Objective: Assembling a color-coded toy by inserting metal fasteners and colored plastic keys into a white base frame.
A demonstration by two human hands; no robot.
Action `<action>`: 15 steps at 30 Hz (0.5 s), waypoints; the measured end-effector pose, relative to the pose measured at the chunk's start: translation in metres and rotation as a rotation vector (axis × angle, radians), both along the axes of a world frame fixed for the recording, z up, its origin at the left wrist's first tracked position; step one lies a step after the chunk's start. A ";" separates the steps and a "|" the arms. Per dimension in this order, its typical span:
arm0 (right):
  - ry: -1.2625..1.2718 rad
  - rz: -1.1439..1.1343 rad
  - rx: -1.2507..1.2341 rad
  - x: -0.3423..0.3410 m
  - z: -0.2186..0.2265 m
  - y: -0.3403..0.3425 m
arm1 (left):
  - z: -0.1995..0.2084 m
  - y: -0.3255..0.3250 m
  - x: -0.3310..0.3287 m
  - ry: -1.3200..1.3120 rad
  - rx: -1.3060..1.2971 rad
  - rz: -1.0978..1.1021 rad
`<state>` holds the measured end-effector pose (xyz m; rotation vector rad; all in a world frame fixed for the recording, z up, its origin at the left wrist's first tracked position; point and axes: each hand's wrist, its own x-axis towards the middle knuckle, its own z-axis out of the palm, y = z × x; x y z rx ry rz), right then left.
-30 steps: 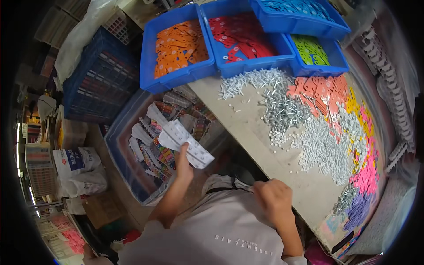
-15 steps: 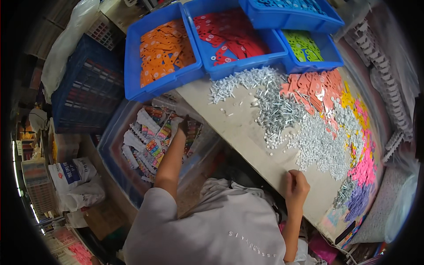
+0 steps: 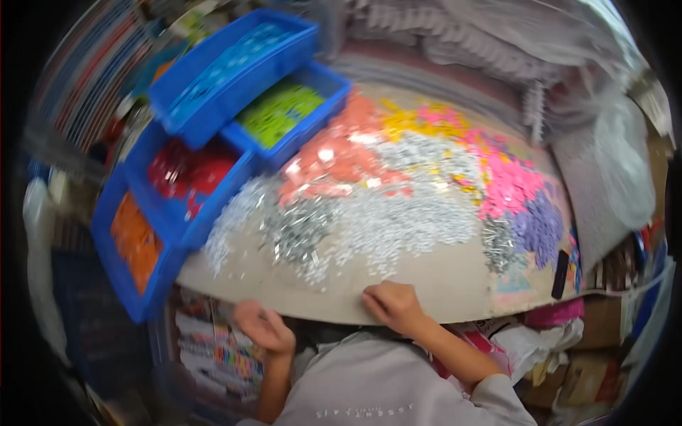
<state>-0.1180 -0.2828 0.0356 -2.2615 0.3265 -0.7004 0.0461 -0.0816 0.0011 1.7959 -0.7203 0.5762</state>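
My left hand (image 3: 264, 327) is at the table's front edge, blurred, fingers loosely apart with nothing visible in them. Below and left of it, a clear bin (image 3: 165, 334) holds white strips with rows of coloured pieces (image 3: 219, 351). Curled fingers make a loose fist of my right hand (image 3: 395, 305), which rests at the front edge of the table (image 3: 447, 287); whatever it may hold is hidden. Beyond that hand spreads a pile of small white pieces (image 3: 405, 224). Thin silvery pins (image 3: 298, 227) lie to its left.
Blue trays at the left hold orange pieces (image 3: 133, 245), red pieces (image 3: 186, 170), green pieces (image 3: 280, 110) and blue pieces (image 3: 227, 67). Coral pieces (image 3: 334, 156), yellow pieces (image 3: 415, 121), pink pieces (image 3: 511, 181) and purple pieces (image 3: 538, 227) cover the table's far and right parts. A black bar (image 3: 560, 275) lies near the right edge.
My left hand has come up out of the bin of strips to the table edge. The view has swung right toward the table. My right hand stays curled at the edge.
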 end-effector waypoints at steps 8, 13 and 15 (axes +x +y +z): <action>0.002 -0.444 -0.510 -0.022 0.045 -0.204 | 0.005 -0.068 -0.045 -0.103 0.339 -0.730; 0.112 -1.080 -0.394 -0.079 0.016 -0.439 | -0.011 -0.062 -0.042 -0.139 0.459 -0.668; 0.167 -1.175 -0.531 -0.145 -0.002 -0.529 | -0.012 -0.073 -0.043 -0.156 0.459 -0.694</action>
